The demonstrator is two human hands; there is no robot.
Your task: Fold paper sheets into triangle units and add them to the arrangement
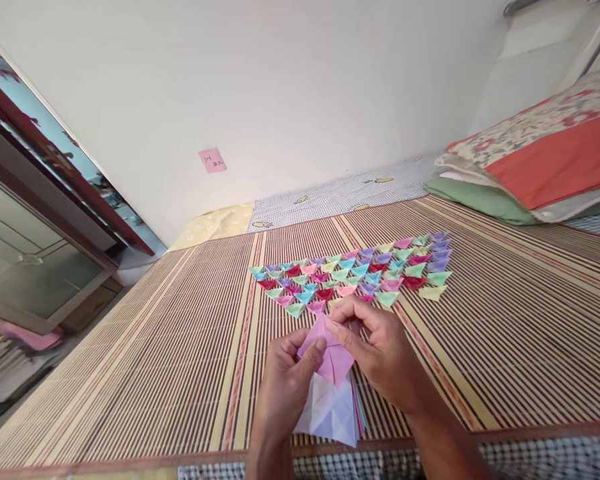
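Note:
A pink sheet of folding paper [337, 363], creased and folded into a small diamond, is held up between both hands. My left hand [285, 373] pinches its left corner, thumb on top. At the upper right edge, my right hand [380, 350] grips it between thumb and fingers. Below the pink paper lies a stack of creased paper sheets [330, 417], pale lavender on top with coloured edges showing at the right. Just beyond my hands, many small folded paper boats [347, 273] in several colours stand in rows; my right hand hides some of the nearest ones.
A striped bamboo mat [180, 360] covers the bed. Folded bedding [555, 160] is piled at the back right. A white wall [305, 87] bears a pink note [213, 160]. At the left stands a glass-fronted cabinet door [25, 247] beyond the mat's edge.

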